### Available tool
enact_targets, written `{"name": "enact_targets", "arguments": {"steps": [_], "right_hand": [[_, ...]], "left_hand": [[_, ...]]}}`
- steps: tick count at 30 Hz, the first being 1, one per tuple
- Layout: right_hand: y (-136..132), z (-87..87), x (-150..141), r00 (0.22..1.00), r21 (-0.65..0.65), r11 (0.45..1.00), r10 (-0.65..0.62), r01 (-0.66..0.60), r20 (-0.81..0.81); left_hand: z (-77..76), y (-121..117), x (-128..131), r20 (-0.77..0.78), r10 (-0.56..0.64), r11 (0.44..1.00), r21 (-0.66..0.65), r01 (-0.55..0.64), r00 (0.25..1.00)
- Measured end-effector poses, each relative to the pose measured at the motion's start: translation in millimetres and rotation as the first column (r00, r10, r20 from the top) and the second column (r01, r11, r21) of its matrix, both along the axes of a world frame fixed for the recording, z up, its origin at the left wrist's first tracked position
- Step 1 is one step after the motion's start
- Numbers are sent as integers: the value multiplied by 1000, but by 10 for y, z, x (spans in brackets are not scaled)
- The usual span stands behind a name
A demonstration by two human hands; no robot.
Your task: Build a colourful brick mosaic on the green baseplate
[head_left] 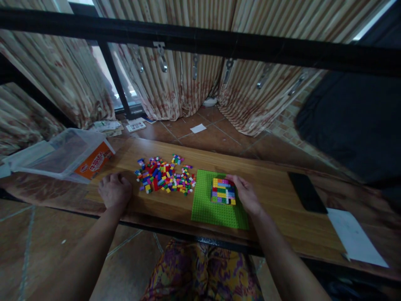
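Note:
A green baseplate lies on the wooden table in front of me. A block of small coloured bricks is built on its far right part. My right hand rests against the right side of that block, with its fingertips at the block's far corner. A loose pile of small coloured bricks lies left of the baseplate. My left hand rests on the table left of the pile, its fingers curled under; whether anything is inside them is hidden.
A clear plastic box with an orange label lies tipped at the table's left end. A black phone and a white sheet of paper lie at the right. Curtains and a black frame bar stand beyond the table.

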State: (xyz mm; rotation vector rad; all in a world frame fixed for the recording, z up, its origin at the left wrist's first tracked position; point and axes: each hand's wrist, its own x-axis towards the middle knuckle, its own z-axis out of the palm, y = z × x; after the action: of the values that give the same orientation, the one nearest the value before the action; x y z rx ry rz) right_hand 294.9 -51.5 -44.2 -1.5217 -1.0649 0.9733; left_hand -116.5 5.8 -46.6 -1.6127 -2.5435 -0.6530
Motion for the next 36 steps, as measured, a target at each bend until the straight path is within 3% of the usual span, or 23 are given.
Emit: {"name": "enact_targets", "arguments": {"steps": [4,10,21,25,29,33,36], "right_hand": [[-29,-70,26,995,13,998,59,-60,81],[-34,-178,-16,996,57,998,8,-13,94],[-56,-113,-2,996,55,998,24,-29,90],[-59,-29,46,991,143,986,-95,82,90],[-99,162,-105,940,225,957,-236,181,246],[-195,323,-544,930,292,955,-55,-58,364],[-255,284,-918,889,279,932,84,-230,450]], "left_hand": [[-9,5,-8,-14,-5,1000,1,5,1000],[-40,9,-31,-39,-13,1000,3,13,999],[-18,-2,-9,-48,-1,1000,-12,0,999],[-40,-6,-16,-48,13,1000,3,-13,999],[-41,-6,-12,-38,15,1000,-4,-15,999],[-35,-8,-3,-32,22,1000,5,-22,999],[-38,-15,0,-35,22,1000,4,-22,999]]}}
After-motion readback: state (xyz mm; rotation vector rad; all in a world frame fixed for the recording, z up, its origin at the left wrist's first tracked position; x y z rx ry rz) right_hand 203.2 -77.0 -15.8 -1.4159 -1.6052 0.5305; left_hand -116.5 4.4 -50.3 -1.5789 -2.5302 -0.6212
